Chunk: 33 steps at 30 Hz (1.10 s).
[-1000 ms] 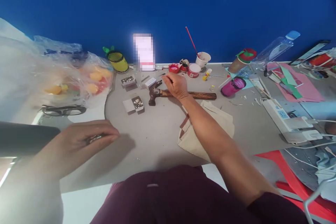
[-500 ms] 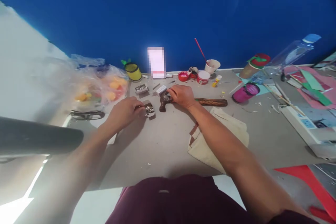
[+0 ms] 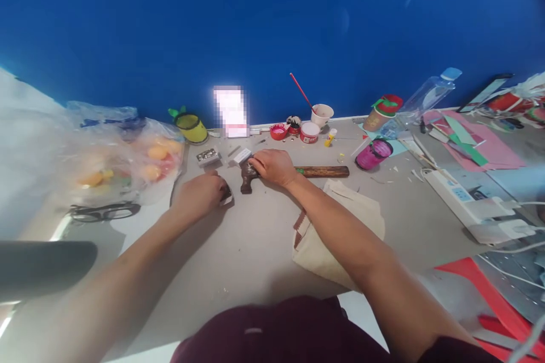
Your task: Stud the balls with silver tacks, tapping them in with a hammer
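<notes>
Okay, hammer is lying flat mid-frame on the grey table, head toward the left, wooden handle running right. Right hand is over it next to the head, fingers drawn together and bent down; can't tell whether they grip the hammer or pinch something small. Left hand is left of centre, fingers curled in at a small box that it mostly covers; can't tell if they're pinching anything. Second box sits just above that hand in frame, open, shiny metal bits inside. White box is right by the hammer head, on its upper side. Cream cloth lies below the handle, right forearm crossing over it. Further up, along the blue wall, left to right: yellow pot, bright pixelated rectangle, red tub, white cup with a red stick in it, glue stick. Right side: magenta cup tipped over, clear bottle leaning, power strip. Far left: plastic bags, dark-rimmed glasses below them
</notes>
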Tool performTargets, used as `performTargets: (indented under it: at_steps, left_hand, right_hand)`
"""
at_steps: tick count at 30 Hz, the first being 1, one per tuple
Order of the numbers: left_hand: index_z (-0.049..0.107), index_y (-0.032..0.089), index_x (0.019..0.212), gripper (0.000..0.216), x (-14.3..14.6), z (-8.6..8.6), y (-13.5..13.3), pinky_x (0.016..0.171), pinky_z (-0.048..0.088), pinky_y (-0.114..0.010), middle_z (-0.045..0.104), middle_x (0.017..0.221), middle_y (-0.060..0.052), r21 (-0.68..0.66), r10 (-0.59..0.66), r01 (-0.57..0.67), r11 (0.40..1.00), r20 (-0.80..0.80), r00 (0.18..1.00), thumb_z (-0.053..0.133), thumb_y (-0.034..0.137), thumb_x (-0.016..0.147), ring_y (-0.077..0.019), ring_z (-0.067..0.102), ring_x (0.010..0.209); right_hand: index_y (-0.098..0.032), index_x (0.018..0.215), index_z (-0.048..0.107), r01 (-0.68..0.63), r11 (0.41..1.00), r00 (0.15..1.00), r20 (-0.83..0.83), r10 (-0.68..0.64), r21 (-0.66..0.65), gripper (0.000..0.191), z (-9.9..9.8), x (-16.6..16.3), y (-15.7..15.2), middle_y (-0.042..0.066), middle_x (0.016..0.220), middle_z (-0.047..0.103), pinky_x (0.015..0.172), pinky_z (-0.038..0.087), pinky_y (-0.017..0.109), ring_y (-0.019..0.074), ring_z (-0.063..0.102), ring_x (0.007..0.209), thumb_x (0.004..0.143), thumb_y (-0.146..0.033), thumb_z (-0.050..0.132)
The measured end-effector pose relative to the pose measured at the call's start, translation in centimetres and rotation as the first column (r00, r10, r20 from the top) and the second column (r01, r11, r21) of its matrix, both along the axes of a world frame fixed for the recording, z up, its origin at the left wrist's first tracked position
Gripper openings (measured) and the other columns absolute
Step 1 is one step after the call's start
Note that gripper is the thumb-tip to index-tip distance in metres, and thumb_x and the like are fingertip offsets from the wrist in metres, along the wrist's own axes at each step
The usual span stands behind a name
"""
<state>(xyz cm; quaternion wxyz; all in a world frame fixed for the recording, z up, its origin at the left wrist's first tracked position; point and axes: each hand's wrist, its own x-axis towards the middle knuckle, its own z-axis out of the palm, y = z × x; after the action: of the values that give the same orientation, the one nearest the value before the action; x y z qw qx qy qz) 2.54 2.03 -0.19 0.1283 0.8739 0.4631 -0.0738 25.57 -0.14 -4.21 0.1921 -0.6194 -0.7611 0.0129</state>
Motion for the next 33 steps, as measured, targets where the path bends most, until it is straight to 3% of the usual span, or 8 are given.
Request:
performTargets:
  at_steps: [3,8,13,17,20,24,27,33]
  left_hand:
    - [0.074,0.018,0.083,0.031,0.4,0.5,-0.6,0.061,0.036,-0.033,0.070,0.103,-0.014,0.051,0.000,0.007,0.999,-0.145,0.989,0.045,0.021,0.092,-0.0299,0.068,0.089]
    - [0.068,0.014,0.093,0.030,0.4,0.8,-0.9,0.057,0.032,-0.034,0.069,0.106,-0.018,0.084,0.005,0.011,0.996,-0.188,0.982,0.039,0.019,0.096,-0.0312,0.069,0.085]
    - [0.061,0.020,0.094,0.026,-0.7,1.0,-1.2,0.058,0.031,-0.033,0.071,0.085,-0.011,0.122,0.121,-0.117,0.986,-0.023,0.992,0.038,0.029,0.100,-0.0295,0.067,0.078]
    - [0.060,0.022,0.085,0.020,-1.8,1.2,-1.6,0.064,0.038,-0.031,0.071,0.079,-0.004,0.021,0.193,-0.209,0.978,0.295,0.936,0.048,0.034,0.095,-0.0237,0.065,0.073]
    - [0.064,0.022,0.080,0.016,-2.4,1.4,-2.0,0.068,0.043,-0.029,0.072,0.077,-0.001,-0.116,0.275,-0.252,0.961,0.524,0.806,0.057,0.035,0.087,-0.0208,0.065,0.073]
    - [0.069,0.021,0.078,0.014,-2.5,1.6,-2.4,0.069,0.047,-0.029,0.073,0.077,-0.001,-0.210,0.341,-0.273,0.939,0.676,0.654,0.065,0.035,0.080,-0.0201,0.066,0.073]
    - [0.072,0.021,0.079,0.017,-2.5,1.7,-2.6,0.069,0.048,-0.029,0.074,0.079,-0.001,-0.250,0.363,-0.267,0.931,0.734,0.575,0.068,0.037,0.077,-0.0205,0.066,0.074]
    - [0.074,0.020,0.082,0.016,-2.7,1.6,-2.8,0.074,0.050,-0.030,0.076,0.081,-0.001,-0.238,0.385,-0.333,0.912,0.775,0.501,0.067,0.033,0.076,-0.0201,0.067,0.078]
  right_hand:
    - [-0.020,0.094,0.072,0.002,1.000,1.000,-0.013,-0.002,-0.014,0.039,0.2,-0.1,-0.1,0.007,0.097,0.077,0.068,0.029,0.031,0.0193,0.065,0.085,0.108,-0.043,0.043]
    - [-0.020,0.091,0.072,0.007,1.000,0.999,-0.036,-0.007,-0.017,0.037,0.0,-0.1,0.0,0.006,0.094,0.077,0.066,0.027,0.031,0.0184,0.063,0.082,0.107,-0.041,0.047]
    - [-0.019,0.086,0.070,-0.007,1.000,0.997,-0.077,0.006,-0.005,0.035,-0.4,0.1,0.2,0.006,0.091,0.076,0.066,0.027,0.030,0.0174,0.062,0.079,0.106,-0.038,0.049]
    - [-0.019,0.080,0.068,-0.010,1.000,0.975,-0.223,0.014,0.019,0.030,-0.1,0.2,0.2,0.005,0.084,0.073,0.067,0.031,0.028,0.0165,0.060,0.076,0.102,-0.034,0.055]
    - [-0.019,0.080,0.068,-0.013,0.999,0.867,-0.498,0.027,0.031,0.023,1.1,-0.7,-0.2,0.002,0.077,0.070,0.069,0.036,0.026,0.0153,0.060,0.072,0.097,-0.030,0.059]
    - [-0.019,0.082,0.069,-0.168,0.979,0.596,-0.803,0.007,-0.116,0.013,3.2,-3.5,-1.3,-0.002,0.069,0.067,0.065,0.043,0.025,0.0133,0.061,0.063,0.090,-0.027,0.064]
    - [-0.019,0.087,0.072,-0.278,0.943,0.555,-0.832,0.002,-0.184,0.010,4.3,-5.7,-1.7,-0.002,0.068,0.068,0.063,0.044,0.025,0.0137,0.062,0.064,0.086,-0.028,0.071]
    - [-0.017,0.083,0.075,-0.340,0.908,0.478,-0.877,-0.059,-0.246,0.014,5.2,-7.8,-1.3,-0.003,0.062,0.064,0.056,0.042,0.023,0.0113,0.056,0.057,0.086,-0.031,0.072]
